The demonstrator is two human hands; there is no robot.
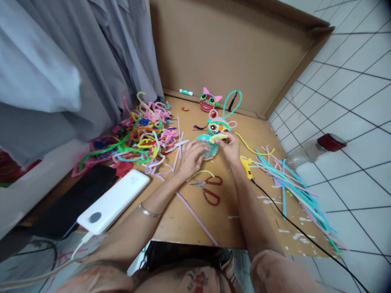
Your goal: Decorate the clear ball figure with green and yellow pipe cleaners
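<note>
Near the middle of the table, my left hand (193,156) has its fingers curled on the left edge of a round, teal fuzzy piece (211,154), partly covered by the fingers. My right hand (231,147) pinches a short pale-yellow pipe cleaner piece (218,138) over the far edge of the teal piece. Just beyond stands a colorful animal head made of pipe cleaners (218,127), with pink loop ears. Red-handled scissors (210,189) lie with blades apart between my forearms, beside a curved pale-yellow strip (201,174).
A tangled pile of pipe cleaners (146,138) lies left, near a white power bank (114,201) and a black case (76,199). Rightward are a yellow glue gun (247,167) with its cord and loose pipe cleaners (293,191). Another animal head (208,101) stands by the cardboard wall (220,53).
</note>
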